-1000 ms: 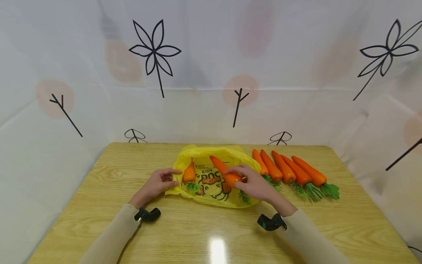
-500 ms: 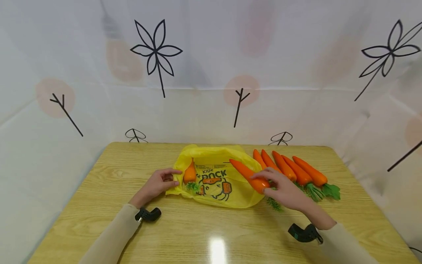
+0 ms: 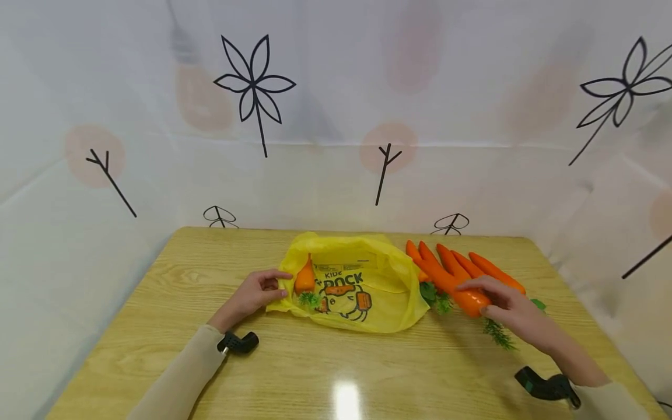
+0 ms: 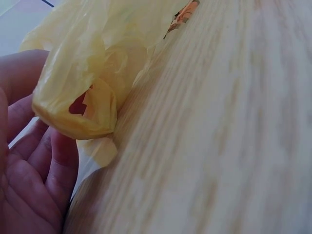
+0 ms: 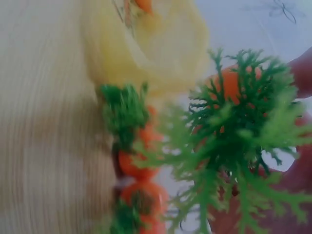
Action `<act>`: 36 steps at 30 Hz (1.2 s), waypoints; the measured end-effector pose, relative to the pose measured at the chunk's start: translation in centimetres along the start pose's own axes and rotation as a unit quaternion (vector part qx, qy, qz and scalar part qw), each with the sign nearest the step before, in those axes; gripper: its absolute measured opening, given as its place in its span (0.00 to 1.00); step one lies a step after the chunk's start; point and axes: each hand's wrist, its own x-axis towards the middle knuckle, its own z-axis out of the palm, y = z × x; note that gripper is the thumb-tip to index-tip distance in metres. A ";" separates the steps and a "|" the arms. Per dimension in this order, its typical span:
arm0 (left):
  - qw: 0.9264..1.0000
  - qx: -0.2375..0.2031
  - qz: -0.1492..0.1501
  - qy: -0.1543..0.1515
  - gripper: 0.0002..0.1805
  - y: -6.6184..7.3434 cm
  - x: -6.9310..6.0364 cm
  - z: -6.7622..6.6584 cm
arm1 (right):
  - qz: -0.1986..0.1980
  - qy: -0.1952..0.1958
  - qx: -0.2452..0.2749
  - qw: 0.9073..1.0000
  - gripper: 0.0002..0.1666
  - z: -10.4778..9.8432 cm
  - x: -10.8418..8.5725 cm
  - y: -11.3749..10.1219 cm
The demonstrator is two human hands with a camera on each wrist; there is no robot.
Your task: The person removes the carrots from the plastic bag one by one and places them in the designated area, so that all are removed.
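Observation:
A yellow plastic bag [image 3: 406,303] lies on its side with its mouth held wide. Its left rim is pinched by my left hand [image 3: 254,297]; in the left wrist view the thin film [image 4: 87,68] runs between thumb and fingers. Inside the bag, at the left, sits an orange carrot [image 3: 305,278] with green fronds. My right hand [image 3: 520,309] grips another carrot [image 3: 448,283] near its leafy end, tip pointing up and left. That carrot is outside the bag, above a row of carrots [image 3: 496,272]. Its green leaves [image 5: 234,131] hide part of the hand in the right wrist view.
The row of several carrots lies just right of the bag, partly covered by the held carrot and my right hand. Beneath everything is a wooden table [image 3: 294,373]. A pale patterned cloth [image 3: 325,181] stands behind it and along the sides.
My right hand has carried the carrot out of the bag to the right, over the other carrots. The left hand has stayed on the bag's rim.

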 end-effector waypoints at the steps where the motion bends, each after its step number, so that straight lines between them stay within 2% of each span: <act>1: 1.000 0.000 -0.001 0.000 0.21 0.0 0.0 0.0 | 0.003 0.004 -0.003 1.000 0.21 -0.4 -0.4 0.2; 9: 1.000 -0.016 0.001 0.001 0.21 -0.1 -0.1 0.1 | 0.046 0.051 -0.045 0.997 0.22 -3.7 -2.7 3.1; 15: 1.000 -0.017 0.001 0.003 0.20 0.0 -0.1 0.1 | 0.092 0.092 -0.083 0.988 0.23 -6.0 -4.2 5.4; 18: 1.000 -0.017 -0.003 0.006 0.20 -0.1 -0.1 0.1 | 0.114 0.110 -0.082 0.984 0.23 -6.9 -4.7 6.2; 22: 1.000 -0.013 -0.010 0.010 0.20 -0.2 -0.1 0.1 | 0.143 0.128 -0.079 0.978 0.24 -7.6 -5.0 7.5; 28: 1.000 -0.016 -0.008 0.010 0.20 -0.2 -0.1 0.1 | 0.208 0.139 -0.125 0.960 0.26 -8.6 -5.1 9.2; 36: 1.000 -0.015 -0.010 0.010 0.20 -0.1 -0.1 0.1 | 0.238 0.152 -0.103 0.954 0.23 -9.1 -5.5 11.8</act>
